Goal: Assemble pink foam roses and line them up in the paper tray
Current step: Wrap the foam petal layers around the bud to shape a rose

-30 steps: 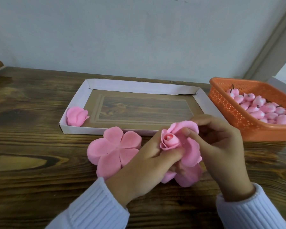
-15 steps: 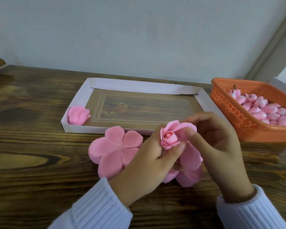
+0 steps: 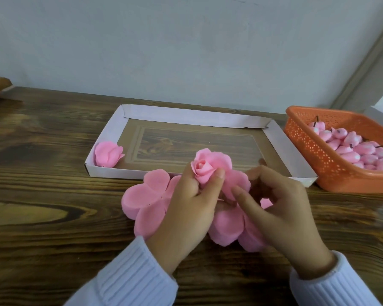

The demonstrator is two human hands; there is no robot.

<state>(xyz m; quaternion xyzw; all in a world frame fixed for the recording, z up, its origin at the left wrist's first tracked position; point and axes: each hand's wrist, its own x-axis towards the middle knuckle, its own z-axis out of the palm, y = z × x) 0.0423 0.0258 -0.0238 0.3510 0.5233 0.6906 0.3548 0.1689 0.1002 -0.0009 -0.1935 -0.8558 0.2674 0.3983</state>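
The wrapped petals could spring apart, I judge: foam is springy, and a slackened pinch would let the layers unfurl or slip off the bud. The half-built rose [image 3: 205, 168] was held above the wooden table [image 3: 42, 217], just in front of the paper tray [image 3: 186, 115] — a tight bud at its centre, looser petals flaring below. The left hand [image 3: 190, 208] pinched the bud between thumb and fingers; the right hand [image 3: 281, 213] curled its fingers round an outer petal.

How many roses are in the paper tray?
1: a rose in the tray's near left corner. The held flower hides a bit of the near edge.
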